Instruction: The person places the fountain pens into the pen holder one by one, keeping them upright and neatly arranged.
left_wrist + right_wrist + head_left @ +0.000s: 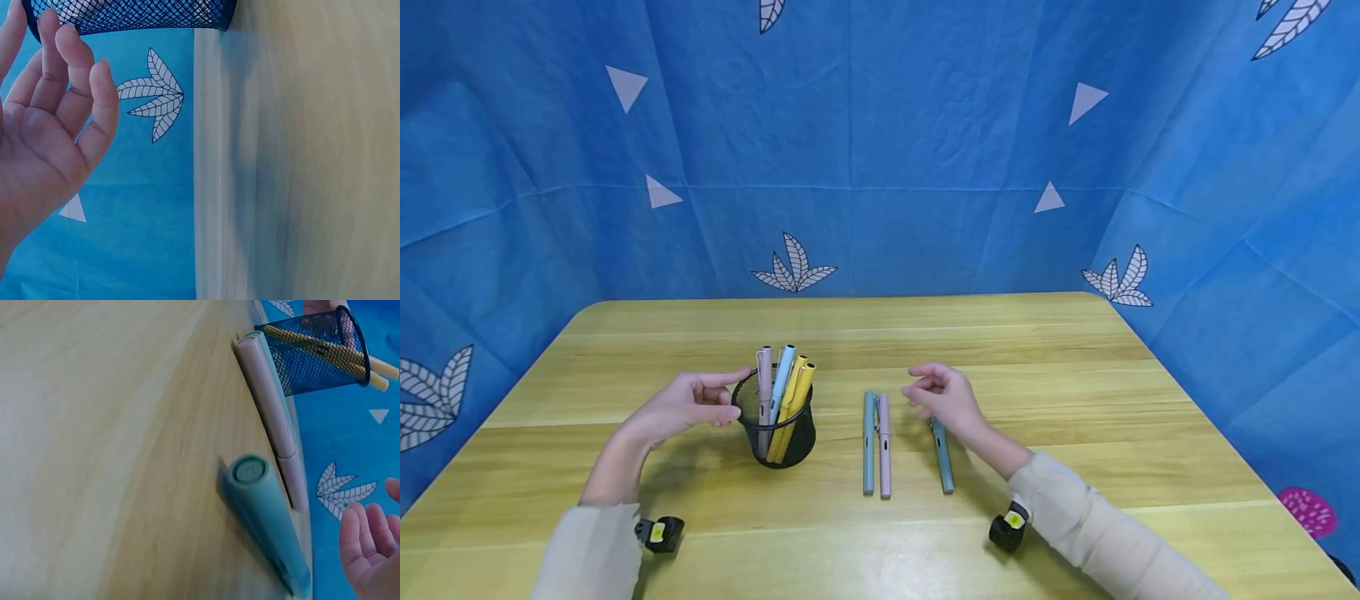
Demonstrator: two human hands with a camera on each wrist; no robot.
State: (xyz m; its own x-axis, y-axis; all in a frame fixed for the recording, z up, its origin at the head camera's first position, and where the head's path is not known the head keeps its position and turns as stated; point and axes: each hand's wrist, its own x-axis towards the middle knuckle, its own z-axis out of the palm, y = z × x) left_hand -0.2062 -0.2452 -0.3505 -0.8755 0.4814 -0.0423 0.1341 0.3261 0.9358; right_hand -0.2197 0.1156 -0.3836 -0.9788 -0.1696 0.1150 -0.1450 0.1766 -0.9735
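My left hand [681, 406] reaches in from the left, its index finger and thumb touching the rim of a black mesh pen holder [801, 442]. The other fingers bend loosely beside the mesh in the left wrist view. Upright in the holder lean a lilac pen [765, 379], a light blue pen [784, 375] and two yellow pens [803, 387]. My right hand [950, 404] hovers over the upper end of a teal pen [943, 462], fingers loosely bent and holding nothing. Left of it, another teal pen [868, 446] and a lilac pen [884, 458] lie side by side.
The wooden table [1075, 375] has a blue cloth [925, 125] with leaf and triangle prints behind it and along its sides. Small black cameras [662, 533] sit at both wrists, over light sleeves.
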